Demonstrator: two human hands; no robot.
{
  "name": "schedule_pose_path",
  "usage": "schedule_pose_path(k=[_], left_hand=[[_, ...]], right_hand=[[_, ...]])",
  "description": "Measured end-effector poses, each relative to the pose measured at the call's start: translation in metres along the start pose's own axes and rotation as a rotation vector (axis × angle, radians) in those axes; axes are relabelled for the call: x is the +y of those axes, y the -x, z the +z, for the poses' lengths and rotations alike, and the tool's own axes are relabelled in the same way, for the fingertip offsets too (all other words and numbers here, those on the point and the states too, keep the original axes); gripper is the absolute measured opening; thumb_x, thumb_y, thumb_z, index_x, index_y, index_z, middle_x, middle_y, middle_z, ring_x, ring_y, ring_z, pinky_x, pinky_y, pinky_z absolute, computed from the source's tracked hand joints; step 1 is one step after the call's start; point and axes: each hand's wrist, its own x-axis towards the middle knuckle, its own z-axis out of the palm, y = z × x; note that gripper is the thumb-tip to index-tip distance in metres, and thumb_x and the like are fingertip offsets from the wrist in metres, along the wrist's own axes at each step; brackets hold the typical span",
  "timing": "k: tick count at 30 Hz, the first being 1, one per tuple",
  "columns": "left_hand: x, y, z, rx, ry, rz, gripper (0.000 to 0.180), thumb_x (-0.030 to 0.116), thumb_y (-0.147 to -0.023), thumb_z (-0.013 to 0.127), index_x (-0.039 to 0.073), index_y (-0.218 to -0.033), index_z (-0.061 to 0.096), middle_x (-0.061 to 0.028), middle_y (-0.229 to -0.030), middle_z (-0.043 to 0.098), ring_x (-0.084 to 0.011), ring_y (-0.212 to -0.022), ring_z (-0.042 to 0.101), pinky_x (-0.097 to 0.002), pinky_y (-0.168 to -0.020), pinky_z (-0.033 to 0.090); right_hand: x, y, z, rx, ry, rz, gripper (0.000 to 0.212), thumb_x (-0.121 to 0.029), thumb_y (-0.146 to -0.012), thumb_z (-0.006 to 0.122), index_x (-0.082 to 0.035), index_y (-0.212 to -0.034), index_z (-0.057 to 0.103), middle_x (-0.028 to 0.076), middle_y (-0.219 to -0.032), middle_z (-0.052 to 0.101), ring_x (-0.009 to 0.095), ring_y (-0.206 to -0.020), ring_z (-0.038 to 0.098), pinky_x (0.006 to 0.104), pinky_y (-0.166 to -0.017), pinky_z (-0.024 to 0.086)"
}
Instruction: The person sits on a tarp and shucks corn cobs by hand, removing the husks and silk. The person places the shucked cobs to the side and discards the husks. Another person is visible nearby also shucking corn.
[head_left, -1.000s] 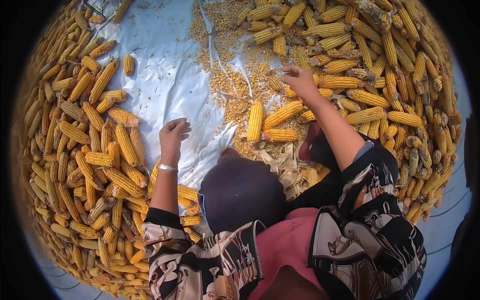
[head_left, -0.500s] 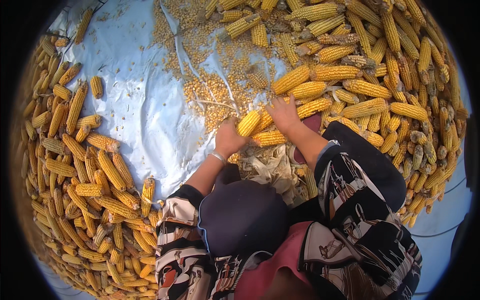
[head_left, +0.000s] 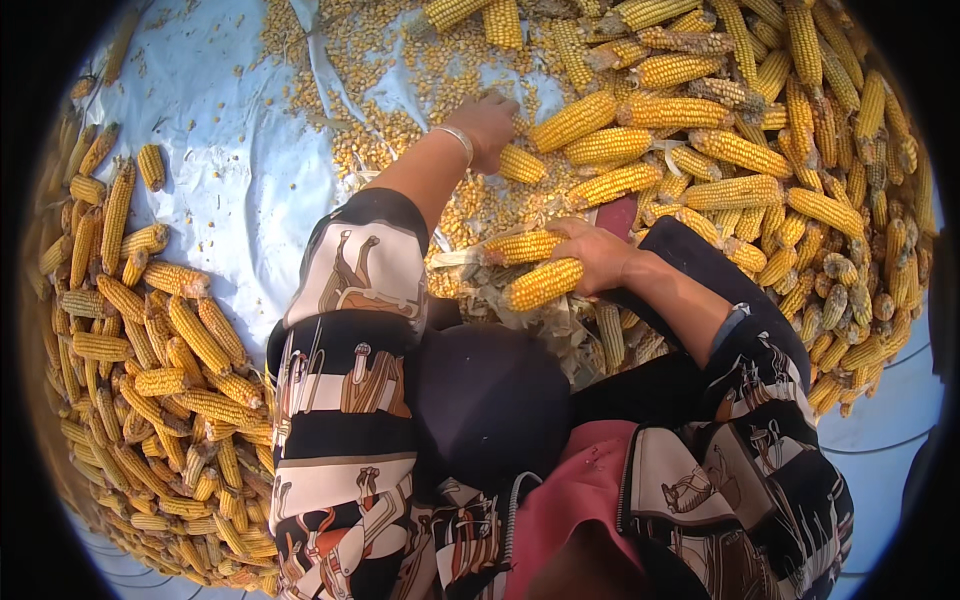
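Observation:
My left hand (head_left: 487,132) reaches far out over the loose kernels, its fingers curled. A yellow ear of corn (head_left: 523,165) sticks out from under its thumb side, and the rest of that ear is hidden by the hand. Nearer to me, my right hand (head_left: 597,256) is closed around two ears, an upper ear of corn (head_left: 525,247) and a lower ear of corn (head_left: 545,284). Both point left, above pale dry husks (head_left: 490,290) by my knees. Several whole ears (head_left: 572,122) lie just beyond my right hand.
A heap of ears (head_left: 740,150) rises on the right, and another heap of ears (head_left: 150,400) spreads along the left. Between them lies a pale blue sheet (head_left: 230,170) with loose kernels (head_left: 360,100) scattered over its far part. My bent knee (head_left: 490,400) is close below the hands.
My left hand has moved forward, away from me, with an ear of corn. My right hand has closed on two ears and drawn slightly nearer. The view has shifted a little.

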Motion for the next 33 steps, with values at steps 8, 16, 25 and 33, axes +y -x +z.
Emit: schedule_pose_path(k=[8, 16, 25, 33], left_hand=[[0.01, 0.067, 0.039, 0.351, 0.278, -0.222, 0.051, 0.029, -0.061, 0.079, 0.012, -0.109, 0.07, -0.0188, -0.134, 0.048, -0.0356, -0.123, 0.046, -0.0454, -0.1, 0.042], [0.048, 0.182, -0.038, 0.296, 1.623, -0.465, 0.038, 0.018, -0.083, 0.067, -0.004, -0.114, 0.059, -0.0094, -0.101, 0.066, -0.0162, -0.092, 0.064, -0.0297, -0.083, 0.05], [0.228, 0.126, -0.117, 0.166, 1.514, -0.418, 0.044, 0.022, -0.088, 0.063, -0.004, -0.121, 0.052, -0.0141, -0.106, 0.065, -0.0219, -0.095, 0.066, -0.0338, -0.087, 0.053], [0.356, 0.14, 0.064, 0.207, 2.413, -0.437, 0.037, 0.03, -0.087, 0.063, 0.009, -0.118, 0.061, -0.0074, -0.109, 0.068, -0.0197, -0.098, 0.064, -0.0416, -0.088, 0.051]], right_hand=[[-0.001, -0.028, 0.054, 0.132, 0.048, 0.019, 0.052, -0.019, -0.056, 0.077, -0.018, -0.108, 0.071, 0.027, -0.144, 0.032, 0.041, -0.133, 0.032, 0.0464, -0.109, 0.031], [-0.017, 0.058, -0.022, 0.078, -1.654, -0.016, 0.062, -0.023, -0.076, 0.069, 0.002, -0.128, 0.049, 0.017, -0.117, 0.06, 0.03, -0.107, 0.06, 0.0409, -0.096, 0.049], [-0.109, 0.128, 0.01, 0.616, -1.967, -0.47, 0.05, -0.026, -0.085, 0.064, -0.002, -0.126, 0.048, 0.009, -0.114, 0.06, 0.022, -0.103, 0.06, 0.0408, -0.091, 0.051], [-0.101, 0.165, 0.12, 0.487, -1.957, 0.112, 0.045, -0.021, -0.091, 0.055, -0.002, -0.131, 0.047, 0.015, -0.115, 0.063, 0.028, -0.098, 0.066, 0.0427, -0.079, 0.057]])
